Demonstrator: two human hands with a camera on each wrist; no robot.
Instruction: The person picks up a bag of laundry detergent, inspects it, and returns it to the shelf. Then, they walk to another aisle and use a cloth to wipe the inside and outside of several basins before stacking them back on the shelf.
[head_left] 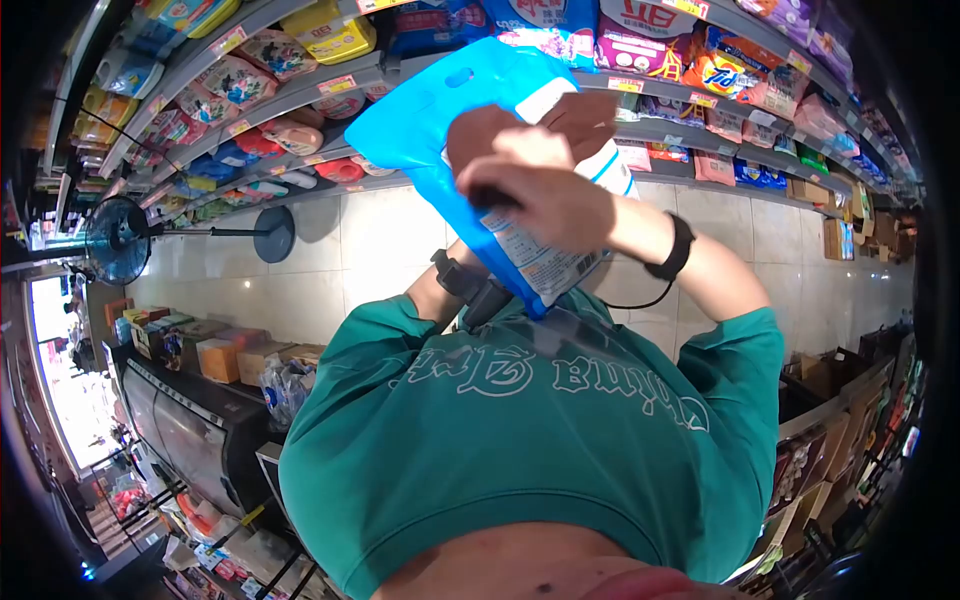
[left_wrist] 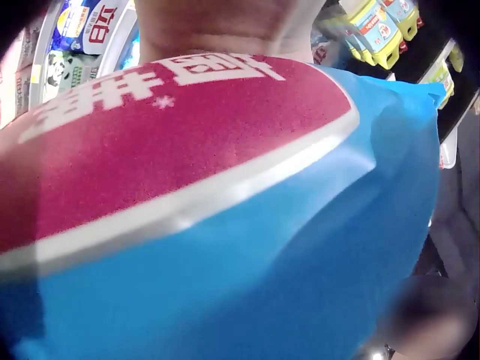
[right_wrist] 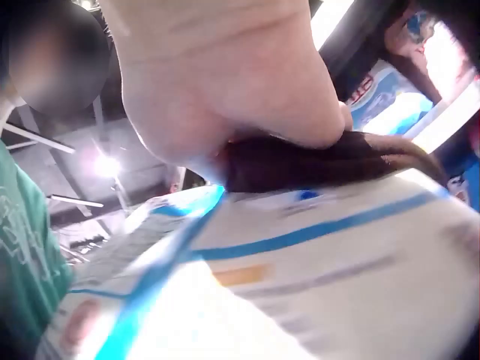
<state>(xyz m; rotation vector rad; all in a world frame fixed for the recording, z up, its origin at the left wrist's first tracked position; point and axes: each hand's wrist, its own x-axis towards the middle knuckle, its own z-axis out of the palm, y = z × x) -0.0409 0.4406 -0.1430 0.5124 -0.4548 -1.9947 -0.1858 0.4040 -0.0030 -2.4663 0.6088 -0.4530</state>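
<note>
A large blue detergent bag (head_left: 415,120) is held up in front of the chest, its printed white back panel and barcode facing the person. Its punched handle hole points towards the shelves. The right hand (head_left: 560,200) grips a brown cloth (head_left: 475,140) and lays it over the white panel. Seen from the right wrist, the cloth (right_wrist: 300,163) is bunched under the palm against the bag (right_wrist: 322,247). The left hand is behind the bag, with its heel (left_wrist: 225,34) at the red-labelled front (left_wrist: 187,150); I cannot tell how its fingers lie.
Curved shelves (head_left: 350,85) of detergent bags and bottles stand ahead. On the left, a fan (head_left: 118,240) lies sideways in view, its round base (head_left: 273,233) on the tiled floor (head_left: 385,225). Boxes (head_left: 220,360) line a counter behind left; more shelving stands at right.
</note>
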